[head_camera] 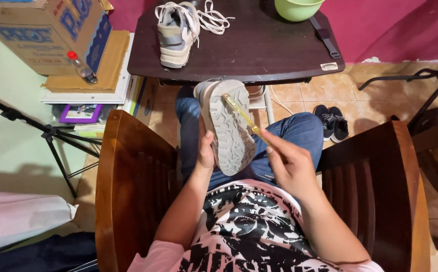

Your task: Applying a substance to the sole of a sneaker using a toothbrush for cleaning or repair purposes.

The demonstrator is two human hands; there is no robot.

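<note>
Here, seen from above, a person sits in a wooden armchair (128,171) wearing jeans and a black-and-white printed shirt. At far left a cardboard box (47,30) rests on a low stack, with a small plastic bottle (82,67) leaning against it and a black tripod (52,136) below. Moving right, the left hand (206,151) grips a grey sneaker (227,126) by its edge, fingers curled shut around the side, sole turned up toward the camera over the lap. A yellowish toothbrush (239,111) lies with its bristle end against the toe of the sole. The right hand (290,163) pinches the handle's end between closed fingertips and thumb. Beyond, a dark table (239,55) carries the matching sneaker (177,31) with loose white laces, a green bowl (297,7) and a dark strap (324,36). A pair of black shoes (332,123) sits on the tiled floor at right. As a judgement, the shoe is held only at one side, so firm pressure from the brush could twist it loose or let it slide off the knee; the thin grip on the brush might also slip.
</note>
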